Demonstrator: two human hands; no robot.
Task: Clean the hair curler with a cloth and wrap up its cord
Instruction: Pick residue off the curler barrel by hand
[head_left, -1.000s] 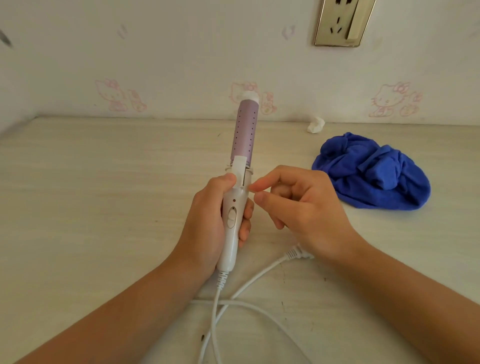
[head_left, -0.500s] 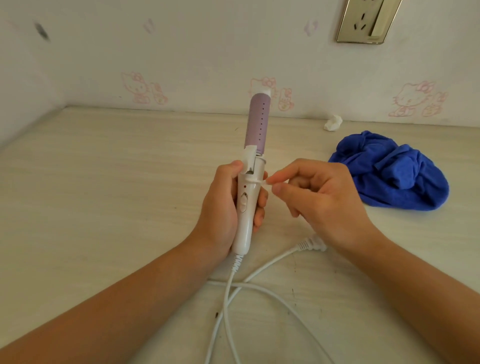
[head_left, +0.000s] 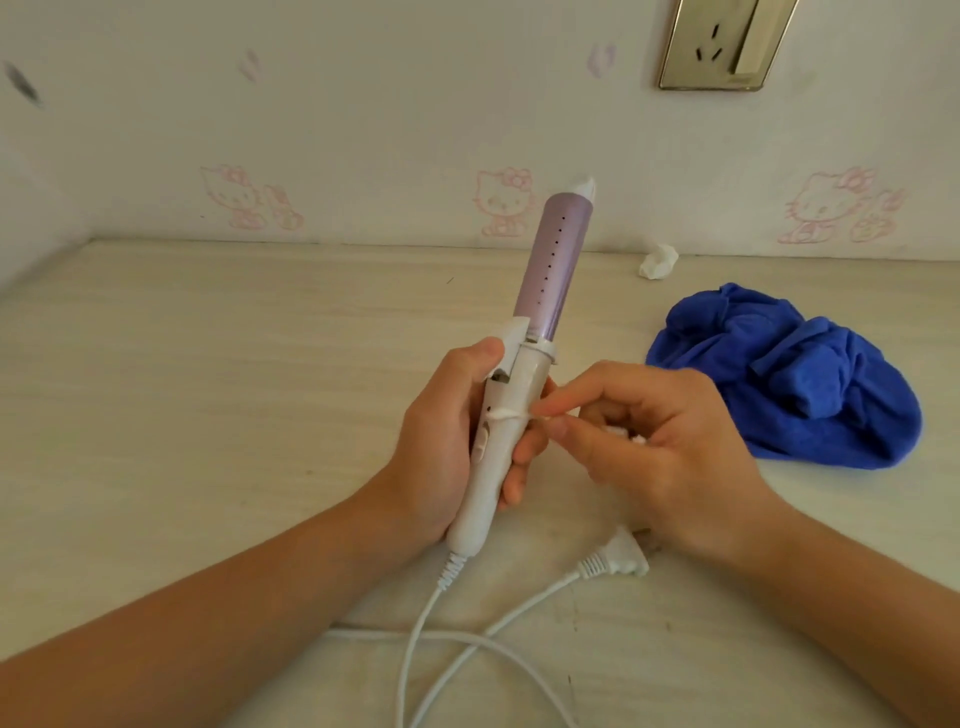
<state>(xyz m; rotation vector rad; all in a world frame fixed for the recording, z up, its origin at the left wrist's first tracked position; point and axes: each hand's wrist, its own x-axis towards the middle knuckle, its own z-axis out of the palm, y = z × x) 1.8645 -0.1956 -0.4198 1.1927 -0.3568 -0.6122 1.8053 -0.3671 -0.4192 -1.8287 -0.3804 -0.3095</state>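
In the head view, the left grip (head_left: 452, 441), a bare hand, is clamped round the white handle of the hair curler (head_left: 556, 265), with the thumb up against the clamp lever. The curler is held above the middle of the counter (head_left: 208, 389). Its lavender barrel tilts up and away toward the counter's back edge.

The right grip (head_left: 670, 452), also a bare hand, sits just beside the handle. Its thumb and forefinger are closed together on a thin white strip (head_left: 511, 414) that runs across the handle's front. Something small and white shows in the curl of its other fingers, but what it is cannot be told.

The cord (head_left: 415, 639) leaves the handle's base and drops toward the near edge, where it crosses itself in loose loops on the counter. Its plug (head_left: 618, 564) lies flat under the right wrist.

A crumpled blue cloth (head_left: 789, 384) lies on the counter's right side, apart from both hands. A small white wad (head_left: 658, 261) sits at the back edge against the wall. On the wall above are pink cat prints (head_left: 504, 200) and a brass-coloured socket (head_left: 727, 44).
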